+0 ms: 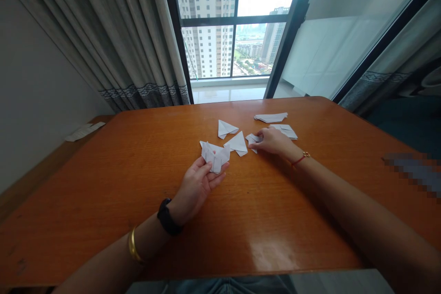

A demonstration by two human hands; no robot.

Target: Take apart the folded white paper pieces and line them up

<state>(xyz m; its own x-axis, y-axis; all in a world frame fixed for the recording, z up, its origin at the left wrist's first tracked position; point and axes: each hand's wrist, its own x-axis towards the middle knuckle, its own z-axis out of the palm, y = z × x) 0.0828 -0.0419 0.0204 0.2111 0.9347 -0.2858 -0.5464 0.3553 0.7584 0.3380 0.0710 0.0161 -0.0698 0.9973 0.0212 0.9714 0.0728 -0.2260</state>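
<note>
Near the middle of the wooden table, my left hand (198,183) holds a folded white paper piece (216,156) between thumb and fingers. To its right, my right hand (272,141) has its fingertips closed on a small folded paper (253,139) lying on the table, partly covered by the fingers. Between the hands lies a triangular folded paper (238,143), with another folded paper (226,129) just behind it. Beyond my right hand are a flat folded paper (285,131) and a long narrow one (271,117).
The orange-brown table (103,202) reaches toward a window (234,23). A grey curtain (138,32) hangs at the left. Some papers (84,132) lie on a ledge beyond the table's left edge. A blurred, pixelated object (415,170) is at the right edge.
</note>
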